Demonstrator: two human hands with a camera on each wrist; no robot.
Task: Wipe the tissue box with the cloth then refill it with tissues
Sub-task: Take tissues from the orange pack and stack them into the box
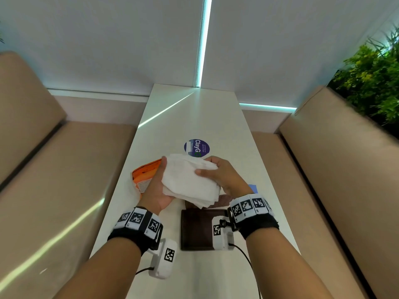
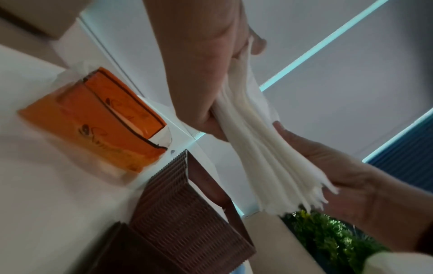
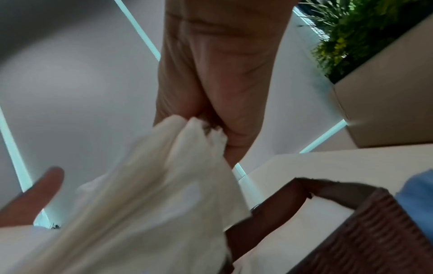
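Note:
Both hands hold a thick stack of white tissues (image 1: 190,180) in the air over the table. My left hand (image 1: 158,184) supports it from the left, thumb up along its edge. On the right, my right hand (image 1: 218,171) pinches its far end. Directly below sits the brown woven tissue box (image 1: 224,200), open in the wrist views (image 2: 182,213) (image 3: 374,231), with a dark brown flat panel (image 1: 198,229) on its near side. The blue cloth (image 1: 253,188) lies right of the box, mostly hidden by my right wrist.
An orange tissue pack wrapper (image 1: 144,175) lies on the white table (image 1: 194,117) left of my hands. A round blue sticker (image 1: 197,147) is just beyond the tissues. Beige benches (image 1: 64,169) flank the table, with green plants (image 1: 371,78) at the back right.

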